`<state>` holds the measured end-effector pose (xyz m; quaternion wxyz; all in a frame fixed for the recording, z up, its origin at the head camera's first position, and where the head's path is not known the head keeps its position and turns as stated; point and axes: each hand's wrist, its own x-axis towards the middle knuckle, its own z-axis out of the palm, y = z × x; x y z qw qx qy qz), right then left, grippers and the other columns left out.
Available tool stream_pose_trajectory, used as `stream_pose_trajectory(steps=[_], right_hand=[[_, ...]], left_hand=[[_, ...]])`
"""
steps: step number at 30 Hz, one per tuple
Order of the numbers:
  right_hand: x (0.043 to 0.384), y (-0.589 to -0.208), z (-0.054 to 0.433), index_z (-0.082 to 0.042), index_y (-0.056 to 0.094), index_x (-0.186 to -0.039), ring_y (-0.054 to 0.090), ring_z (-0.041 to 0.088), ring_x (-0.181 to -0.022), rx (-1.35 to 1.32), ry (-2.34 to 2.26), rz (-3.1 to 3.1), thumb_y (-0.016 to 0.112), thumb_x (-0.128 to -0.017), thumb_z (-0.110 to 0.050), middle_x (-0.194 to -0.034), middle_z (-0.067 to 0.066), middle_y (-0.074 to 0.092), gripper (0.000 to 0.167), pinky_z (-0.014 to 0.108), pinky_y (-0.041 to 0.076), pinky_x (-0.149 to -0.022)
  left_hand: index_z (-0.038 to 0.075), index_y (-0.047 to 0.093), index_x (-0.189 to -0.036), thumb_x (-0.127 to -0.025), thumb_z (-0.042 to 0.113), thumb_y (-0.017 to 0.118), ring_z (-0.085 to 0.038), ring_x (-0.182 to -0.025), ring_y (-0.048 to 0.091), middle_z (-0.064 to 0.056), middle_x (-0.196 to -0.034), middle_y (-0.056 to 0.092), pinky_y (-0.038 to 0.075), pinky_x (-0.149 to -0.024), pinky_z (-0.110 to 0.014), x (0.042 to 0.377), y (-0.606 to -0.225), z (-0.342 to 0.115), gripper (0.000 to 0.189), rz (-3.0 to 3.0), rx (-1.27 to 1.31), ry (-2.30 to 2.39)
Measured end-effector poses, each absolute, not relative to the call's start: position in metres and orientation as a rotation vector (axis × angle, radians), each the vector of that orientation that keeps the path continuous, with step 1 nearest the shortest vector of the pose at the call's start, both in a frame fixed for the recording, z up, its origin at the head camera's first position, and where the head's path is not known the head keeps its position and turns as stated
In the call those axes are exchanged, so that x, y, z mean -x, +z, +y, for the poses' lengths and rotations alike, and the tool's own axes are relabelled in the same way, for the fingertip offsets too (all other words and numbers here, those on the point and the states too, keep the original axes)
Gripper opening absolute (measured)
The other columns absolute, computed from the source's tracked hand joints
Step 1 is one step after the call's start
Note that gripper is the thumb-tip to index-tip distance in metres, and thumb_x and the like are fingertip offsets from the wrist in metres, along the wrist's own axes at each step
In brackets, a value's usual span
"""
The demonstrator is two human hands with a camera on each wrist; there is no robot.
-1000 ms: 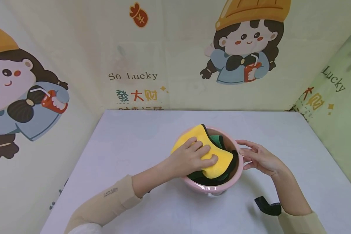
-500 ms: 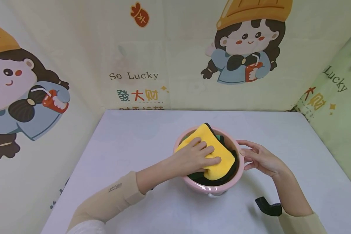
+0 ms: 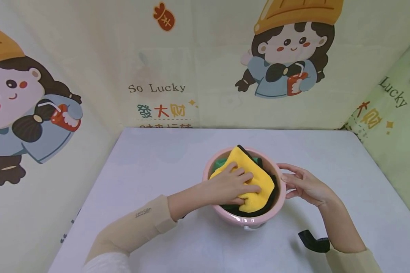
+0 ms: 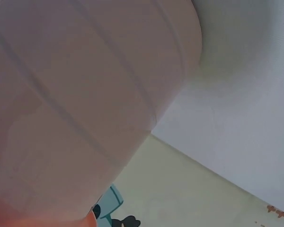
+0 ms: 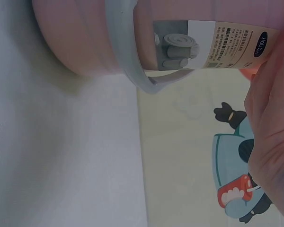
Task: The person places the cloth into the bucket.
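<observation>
A pink bucket (image 3: 281, 206) stands on the table with dark-edged green cloth (image 3: 219, 163) inside it. Over the top lies a yellow cloth (image 3: 259, 178) with a black border, its upper corner poking above the rim. My left hand (image 3: 230, 185) rests on the yellow cloth, fingers spread and pressing it down into the bucket. The cloth creases near the thumb. On the right side, my right hand (image 3: 305, 185) touches the bucket's outer edge with extended fingers. The right wrist view shows that hand (image 5: 274, 127) against the wall of the bucket (image 5: 75, 33); the left wrist view shows only bucket wall (image 4: 85, 94).
A grey handle (image 5: 120, 42) hangs down the bucket's side, beside a printed label (image 5: 236, 45). The pale table (image 3: 164, 159) meets a cartoon-printed backdrop (image 3: 212, 76) behind. A black wrist mount (image 3: 314, 241) sticks out by the right forearm.
My left hand has shifted slightly right, with the yellow cloth moving right and further inside the rim. Green cloth now shows at the bucket's left. My right hand has stayed in place.
</observation>
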<state>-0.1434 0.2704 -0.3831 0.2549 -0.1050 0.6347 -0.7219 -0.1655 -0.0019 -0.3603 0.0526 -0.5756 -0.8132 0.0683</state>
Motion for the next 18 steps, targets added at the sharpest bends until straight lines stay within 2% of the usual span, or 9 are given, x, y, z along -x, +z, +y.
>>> stream_pose_trajectory(steps=[18], right_hand=[[0.1426,-0.3829,0.2699,-0.026,0.051,-0.118,0.067,0.02,-0.079,0.27,-1.967,1.734,0.044,-0.095,-0.009,-0.098,0.003,0.067,0.029,0.033,0.054,-0.062]], left_hand=[[0.036,0.031,-0.137,-0.092,0.042,0.042,-0.014,-0.113,0.029,0.005,-0.126,0.033,0.02,-0.099,-0.032,0.1638,-0.3585,0.007,0.046,-2.835,1.774,0.362]])
